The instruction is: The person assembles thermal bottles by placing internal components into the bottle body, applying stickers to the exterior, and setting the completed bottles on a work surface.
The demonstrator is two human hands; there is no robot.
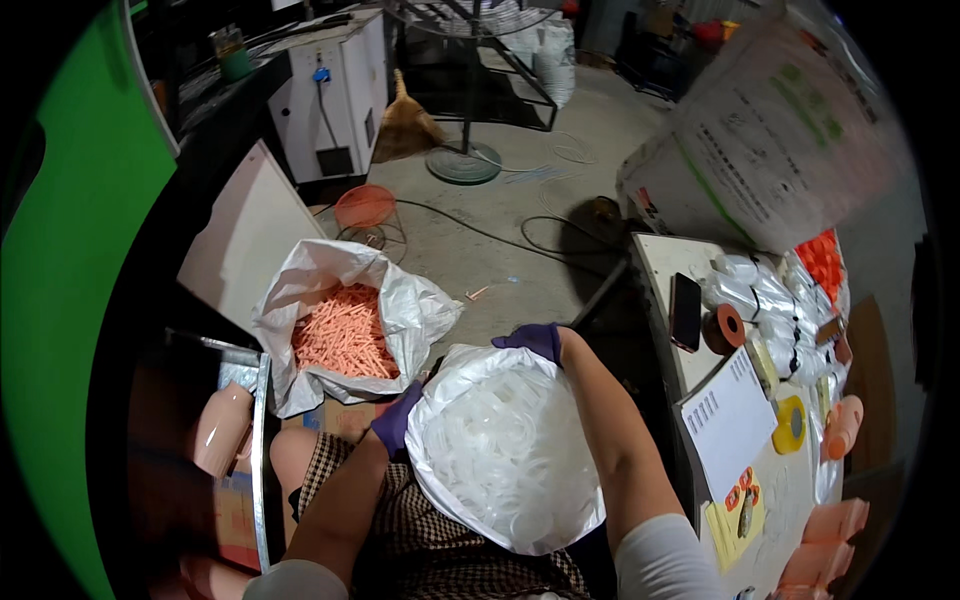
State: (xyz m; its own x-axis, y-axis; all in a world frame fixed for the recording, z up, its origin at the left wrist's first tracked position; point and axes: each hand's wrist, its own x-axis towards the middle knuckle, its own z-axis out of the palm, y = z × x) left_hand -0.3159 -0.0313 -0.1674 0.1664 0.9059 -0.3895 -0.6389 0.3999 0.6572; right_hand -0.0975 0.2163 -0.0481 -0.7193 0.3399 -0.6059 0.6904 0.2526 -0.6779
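Observation:
A white woven sack (428, 484) stands wide-mouthed at my lap, full of translucent whitish plastic pieces (505, 450), many of them curved or ring-like. Purple gloves cover both hands. At the sack's left side, my left hand (400, 418) is closed on its edge, fingers partly hidden. My right hand (535, 342) reaches over to the far rim and grips it, its fingertips tucked out of sight. Beyond my left hand is a second white sack (425, 305) holding many small pink plastic sticks (345, 332).
On the right, a table (660, 260) bears a phone (686, 312), a tape roll (724, 328), papers (728, 420) and bagged parts. A large printed bag (760, 140) rises behind it. At left lies a pink cylindrical part (223, 430). Farther off are an orange basket (365, 206), a broom (405, 125) and cables.

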